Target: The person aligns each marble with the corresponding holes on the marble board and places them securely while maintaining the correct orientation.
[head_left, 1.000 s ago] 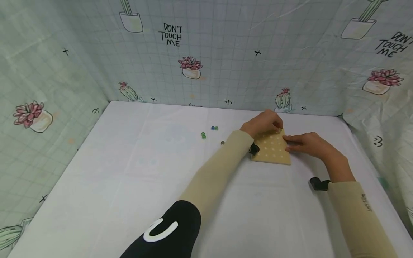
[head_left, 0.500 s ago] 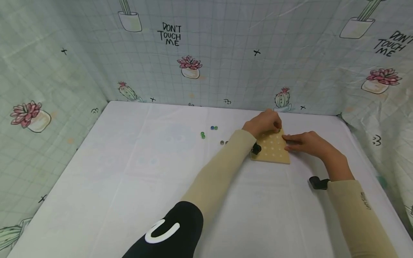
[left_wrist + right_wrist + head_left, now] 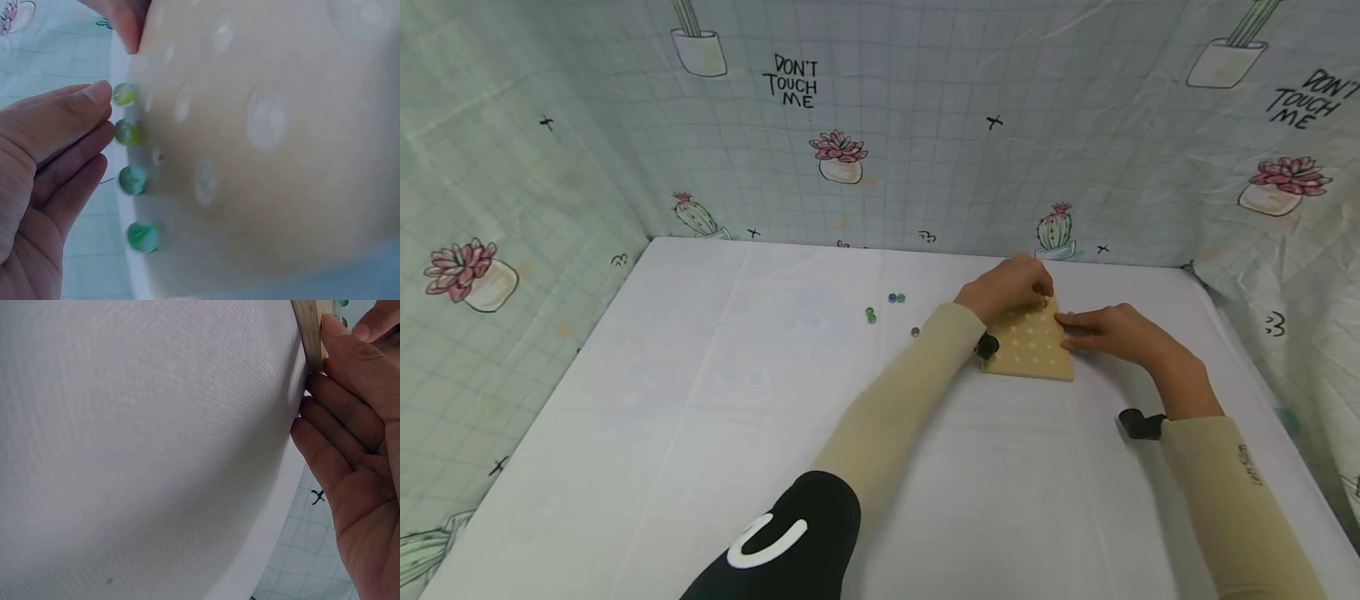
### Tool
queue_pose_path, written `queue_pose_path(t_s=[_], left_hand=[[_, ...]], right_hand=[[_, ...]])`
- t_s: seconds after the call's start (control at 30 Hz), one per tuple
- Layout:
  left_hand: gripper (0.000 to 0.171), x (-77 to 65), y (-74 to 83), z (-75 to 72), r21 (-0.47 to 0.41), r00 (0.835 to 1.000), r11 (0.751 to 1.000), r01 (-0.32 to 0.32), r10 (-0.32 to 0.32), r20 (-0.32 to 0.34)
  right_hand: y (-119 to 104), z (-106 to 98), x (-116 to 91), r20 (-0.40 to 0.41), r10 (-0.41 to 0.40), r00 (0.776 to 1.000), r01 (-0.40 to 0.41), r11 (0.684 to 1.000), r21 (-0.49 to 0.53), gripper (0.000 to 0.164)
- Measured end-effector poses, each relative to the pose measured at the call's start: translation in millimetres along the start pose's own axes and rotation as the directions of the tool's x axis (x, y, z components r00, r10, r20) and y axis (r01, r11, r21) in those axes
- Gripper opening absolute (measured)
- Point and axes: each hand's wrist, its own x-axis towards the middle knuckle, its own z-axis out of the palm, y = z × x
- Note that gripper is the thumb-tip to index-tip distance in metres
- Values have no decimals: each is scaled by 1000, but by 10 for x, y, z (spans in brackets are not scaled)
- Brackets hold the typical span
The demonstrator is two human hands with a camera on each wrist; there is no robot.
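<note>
A pale wooden board point(image 3: 1028, 350) with rows of round dimples lies flat on the white table. Several green glass marbles point(image 3: 132, 179) sit in a row along its far edge. My left hand point(image 3: 1037, 296) reaches over that edge, its fingers point(image 3: 94, 100) nearly straight. One fingertip touches the end marble point(image 3: 124, 94). My right hand point(image 3: 1067, 329) lies at the board's right side. In the right wrist view the fingertips point(image 3: 334, 328) of my right hand point(image 3: 322, 356) press against the board's thin edge point(image 3: 309, 331). Neither hand grips anything.
Loose marbles lie to the left of the board: green ones point(image 3: 870, 315), a blue and green pair point(image 3: 896, 297) and a dark one point(image 3: 915, 332). Patterned cloth walls point(image 3: 880, 150) close the table point(image 3: 700, 417) at the back and on both sides.
My left forearm has shifted slightly to the left. Both hands stay at the board's edges.
</note>
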Motion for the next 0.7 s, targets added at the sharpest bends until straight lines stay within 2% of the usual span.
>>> queue_pose_path(t_s=[0.2,0.37,0.53,0.7], left_hand=[[27,-156,18,-162,105,999,993,-49,48,17],[30,-329,-58,-313,234,996,968,-87,81,38],[27,-643,-187,-459,360,990,923,-139,137,34],[24,-1004,-330,-567,415,984,893,-174,172,42]], right_hand=[[-4,-3,3,1,-6,1000,6,1000,-8,59],[2,-14,22,16,30,999,-30,999,-18,60],[-2,-17,32,32,51,998,-51,999,-1,63],[2,-5,15,32,54,998,-55,998,10,63]])
